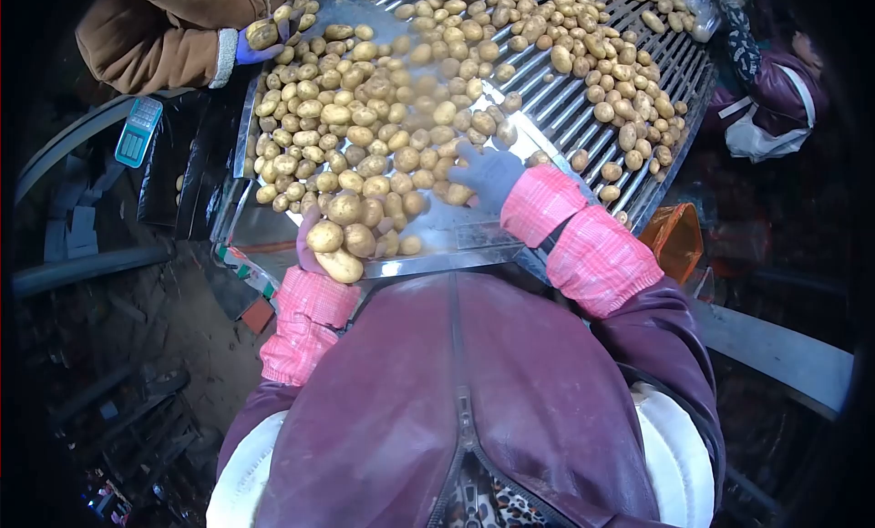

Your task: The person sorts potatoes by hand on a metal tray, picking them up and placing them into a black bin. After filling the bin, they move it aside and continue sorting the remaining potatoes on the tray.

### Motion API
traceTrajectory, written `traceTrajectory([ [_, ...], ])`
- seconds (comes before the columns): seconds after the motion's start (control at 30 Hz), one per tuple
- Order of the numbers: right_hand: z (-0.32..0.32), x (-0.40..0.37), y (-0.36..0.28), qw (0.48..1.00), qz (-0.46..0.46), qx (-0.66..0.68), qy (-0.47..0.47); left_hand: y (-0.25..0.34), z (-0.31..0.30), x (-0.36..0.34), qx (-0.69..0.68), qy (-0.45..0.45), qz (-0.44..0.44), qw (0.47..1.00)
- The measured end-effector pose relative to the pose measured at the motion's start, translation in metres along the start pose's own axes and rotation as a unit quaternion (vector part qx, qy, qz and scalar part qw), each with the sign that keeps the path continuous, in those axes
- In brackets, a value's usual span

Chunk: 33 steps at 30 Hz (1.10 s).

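Note:
Potatoes [365, 113] cover a metal sorting tray in front of me. My left hand [311, 243], in a purplish glove, cradles several potatoes [343, 238] at the tray's near left edge. Its thumb shows beside them, while the potatoes hide most of the fingers. On the right side of the tray, my right hand [492, 175] wears a grey-blue glove. Its fingers are apart and reach in among the potatoes, touching one potato [457, 194] near the palm. Pink checked sleeve covers [597, 264] reach over both of my forearms.
A grate of metal bars [556, 95] carries more potatoes at the right. Across the tray, a person in a brown jacket [150, 36] holds potatoes in a purple glove [260, 43]. Another person [775, 95] stands far right. A teal calculator-like device [139, 132] and an orange crate [673, 239] flank the tray.

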State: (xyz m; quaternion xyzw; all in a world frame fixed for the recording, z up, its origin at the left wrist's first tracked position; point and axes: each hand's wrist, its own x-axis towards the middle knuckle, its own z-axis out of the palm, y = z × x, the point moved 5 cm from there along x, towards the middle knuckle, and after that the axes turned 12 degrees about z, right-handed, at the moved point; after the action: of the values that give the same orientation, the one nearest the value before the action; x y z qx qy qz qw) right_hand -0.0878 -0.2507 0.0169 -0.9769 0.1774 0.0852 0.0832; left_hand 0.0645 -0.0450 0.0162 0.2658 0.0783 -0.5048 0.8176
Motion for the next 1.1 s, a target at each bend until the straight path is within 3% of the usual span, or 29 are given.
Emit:
traceTrajectory([
  [0.17,0.010,0.014,-0.011,0.995,0.050,-0.086,-0.008,-0.011,-0.002,0.008,0.018,-0.007,-0.082,0.996],
  [0.2,0.011,0.015,-0.011,0.993,0.056,-0.099,-0.010,-0.013,0.001,0.010,0.017,0.033,-0.077,0.996],
  [0.33,0.014,0.019,-0.012,0.997,0.047,-0.059,0.002,-0.020,-0.001,0.015,0.087,0.044,-0.064,0.993],
  [0.43,0.018,0.022,-0.008,0.996,0.079,-0.027,0.019,-0.023,-0.016,0.023,0.020,-0.086,-0.130,0.988],
  [0.5,0.015,0.028,-0.004,0.993,0.119,0.022,-0.012,-0.026,-0.011,0.022,0.064,-0.098,-0.125,0.985],
  [0.57,0.001,0.018,-0.002,0.975,0.167,0.137,0.050,-0.027,-0.006,0.019,0.110,-0.102,-0.108,0.983],
  [0.67,-0.001,-0.005,0.007,0.904,0.165,0.341,0.199,-0.031,-0.003,0.016,0.096,-0.045,-0.107,0.989],
  [0.77,-0.012,-0.038,-0.020,0.845,0.115,0.463,0.241,-0.055,0.025,0.006,0.080,-0.053,-0.093,0.991],
  [0.87,-0.011,-0.085,-0.037,0.830,0.150,0.499,0.200,-0.092,0.028,0.007,0.097,-0.139,-0.097,0.981],
  [0.97,0.000,-0.145,-0.017,0.761,0.187,0.591,0.192,-0.138,0.055,-0.014,0.310,-0.264,-0.169,0.898],
  [1.0,-0.004,-0.178,-0.017,0.652,0.260,0.709,0.074,-0.161,0.080,-0.040,0.262,-0.155,-0.197,0.932],
  [1.03,0.008,-0.201,-0.010,0.647,0.250,0.713,0.101,-0.181,0.070,-0.036,0.274,-0.266,-0.272,0.883],
  [1.1,0.040,-0.239,0.002,0.641,0.229,0.717,0.149,-0.220,0.072,-0.061,0.302,-0.139,-0.271,0.903],
])
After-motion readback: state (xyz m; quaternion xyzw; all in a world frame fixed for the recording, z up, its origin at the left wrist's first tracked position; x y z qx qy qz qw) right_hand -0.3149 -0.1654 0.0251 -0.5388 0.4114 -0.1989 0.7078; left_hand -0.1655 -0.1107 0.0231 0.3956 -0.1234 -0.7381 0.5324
